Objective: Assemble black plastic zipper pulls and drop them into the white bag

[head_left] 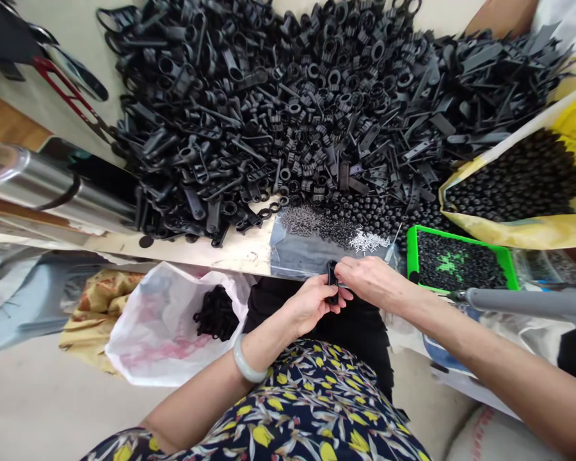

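Note:
My left hand (pixel 312 299) is closed around a small black plastic part (pixel 333 275) just off the table's front edge, above my lap. The part stands roughly upright between thumb and fingers. My right hand (pixel 367 276) meets it from the right, its fingers pinched together against the upper end; whatever they grip is too small to make out. Just beyond both hands lie a heap of silver pins (pixel 368 241), a heap of small grey metal pieces (pixel 300 221) and a dark mat (pixel 295 255).
Black plastic parts (pixel 269 96) heap across the table. On the right are a green tray (pixel 413 253) of small black pieces and a yellow sack (pixel 509 232) of black beads. Below left hangs a white bag (pixel 148 326) with black parts inside. A steel flask (pixel 96 198) lies left.

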The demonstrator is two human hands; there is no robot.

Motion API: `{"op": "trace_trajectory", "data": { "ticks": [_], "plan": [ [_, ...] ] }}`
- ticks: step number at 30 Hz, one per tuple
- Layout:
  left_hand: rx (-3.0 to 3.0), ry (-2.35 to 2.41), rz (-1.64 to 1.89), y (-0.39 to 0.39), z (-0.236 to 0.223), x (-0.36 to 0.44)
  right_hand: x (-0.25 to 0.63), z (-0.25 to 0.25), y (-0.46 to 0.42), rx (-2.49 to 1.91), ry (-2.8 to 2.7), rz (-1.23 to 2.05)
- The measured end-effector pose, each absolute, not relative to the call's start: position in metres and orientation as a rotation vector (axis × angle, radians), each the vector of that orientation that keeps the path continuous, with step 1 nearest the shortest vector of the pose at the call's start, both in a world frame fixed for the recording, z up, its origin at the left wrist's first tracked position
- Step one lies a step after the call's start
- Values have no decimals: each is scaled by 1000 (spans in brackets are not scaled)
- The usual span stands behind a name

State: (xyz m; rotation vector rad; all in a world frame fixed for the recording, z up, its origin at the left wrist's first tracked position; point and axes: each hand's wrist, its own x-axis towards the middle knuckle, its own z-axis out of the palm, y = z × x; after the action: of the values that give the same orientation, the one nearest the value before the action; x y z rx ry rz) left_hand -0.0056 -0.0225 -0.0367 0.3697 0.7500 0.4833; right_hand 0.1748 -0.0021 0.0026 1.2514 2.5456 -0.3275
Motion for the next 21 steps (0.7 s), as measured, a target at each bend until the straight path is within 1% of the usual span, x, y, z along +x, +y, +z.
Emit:
{"op": "trace_trajectory", "data": {
  "ticks": [7,12,21],
  "plan": [
    [375,758,511,-22,-39,-3,154,18,-7,1279,2398,-292],
    [367,732,517,-21,-46,-3,151,9,-20,1343,2406,-243],
    [400,661,521,-23,-51,-7,164,-2,-36,1434,2502,-282]
  ]
}}
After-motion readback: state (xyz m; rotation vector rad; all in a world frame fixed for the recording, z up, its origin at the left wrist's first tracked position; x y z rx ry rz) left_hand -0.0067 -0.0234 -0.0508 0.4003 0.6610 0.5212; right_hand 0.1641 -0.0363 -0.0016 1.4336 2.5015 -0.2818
